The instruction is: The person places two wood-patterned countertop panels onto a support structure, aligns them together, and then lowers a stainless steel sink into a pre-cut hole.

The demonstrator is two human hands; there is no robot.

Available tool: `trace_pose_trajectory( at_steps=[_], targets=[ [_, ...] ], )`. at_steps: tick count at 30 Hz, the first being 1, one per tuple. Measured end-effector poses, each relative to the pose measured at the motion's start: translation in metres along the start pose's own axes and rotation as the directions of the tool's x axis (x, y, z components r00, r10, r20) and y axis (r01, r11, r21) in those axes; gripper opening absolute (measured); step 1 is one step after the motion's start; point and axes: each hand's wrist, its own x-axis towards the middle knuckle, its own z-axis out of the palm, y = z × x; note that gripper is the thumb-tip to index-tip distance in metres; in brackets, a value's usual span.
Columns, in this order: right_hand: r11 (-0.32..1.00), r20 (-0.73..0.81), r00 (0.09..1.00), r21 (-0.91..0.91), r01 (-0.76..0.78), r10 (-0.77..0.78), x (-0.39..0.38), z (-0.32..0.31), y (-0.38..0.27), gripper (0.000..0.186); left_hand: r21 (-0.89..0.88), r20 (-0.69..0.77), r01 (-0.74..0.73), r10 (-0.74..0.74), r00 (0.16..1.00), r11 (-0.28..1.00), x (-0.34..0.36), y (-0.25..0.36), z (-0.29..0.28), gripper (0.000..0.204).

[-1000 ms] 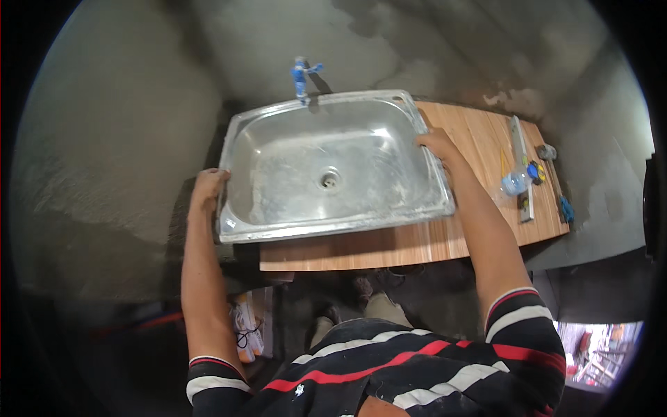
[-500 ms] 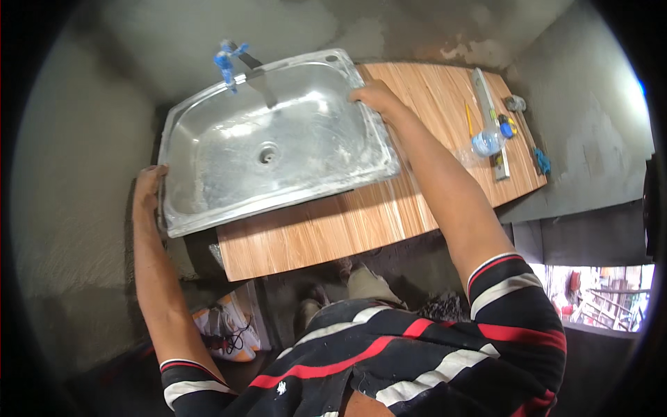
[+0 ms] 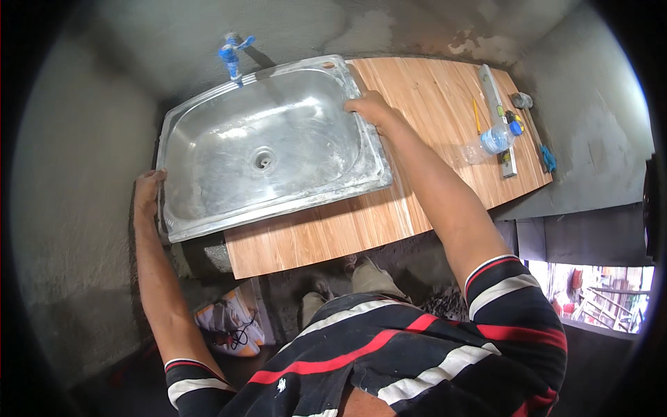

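A stainless steel sink (image 3: 229, 163) with a round drain hole is held level in front of me, its right part over a wood-grain board (image 3: 424, 104). My left hand (image 3: 148, 191) grips its left rim, thumb on top and fingers hidden beneath. On the opposite side my right hand (image 3: 372, 111) is closed on the right rim, also with the fingers underneath out of sight. A blue tap (image 3: 233, 55) on the wall stands just beyond the sink's far edge.
On the board's right part lie a spirit level (image 3: 492, 94), a yellow pencil (image 3: 476, 115), a clear plastic bottle (image 3: 490, 141) and a blue object (image 3: 548, 158). Grey plastered walls (image 3: 76, 174) close in on the left and back. A white-and-orange bag (image 3: 233, 323) sits on the floor at lower left.
The sink has shifted slightly left and nearer to me, with both hands still on its rims. Its far edge now sits a little farther below the tap in the picture.
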Motion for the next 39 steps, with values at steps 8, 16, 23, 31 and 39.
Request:
trace_pose_trajectory(
  at_steps=[8, 16, 23, 31, 39],
  targets=[
    [0.994, 0.002, 0.995, -0.051, 0.095, -0.095, 0.016, 0.004, 0.017, 0.056, 0.003, -0.109, -0.060, 0.060, 0.992, 0.998, -0.004, -0.012, 0.007, 0.043],
    [0.882, -0.177, 0.980, -0.471, -0.006, -0.088, -0.002, 0.017, 0.017, 0.066, -0.007, -0.076, -0.049, 0.048, 0.996, 0.999, 0.000, -0.015, 0.022, 0.040],
    [0.804, -0.204, 0.973, -0.594, -0.036, -0.107, -0.014, 0.021, 0.001, 0.065, 0.201, -0.117, -0.226, 0.253, 0.960, 0.953, 0.009, -0.030, 0.035, 0.047],
    [0.801, -0.234, 0.956, -0.599, 0.003, -0.179, -0.020, 0.022, -0.001, 0.058, 0.379, -0.166, -0.266, 0.348, 0.923, 0.886, 0.004, -0.026, 0.045, 0.051],
    [0.747, -0.228, 0.958, -0.665, -0.022, -0.175, -0.030, 0.033, 0.004, 0.055, 0.435, -0.174, -0.270, 0.374, 0.911, 0.859, 0.008, -0.037, 0.031, 0.056]
  ],
)
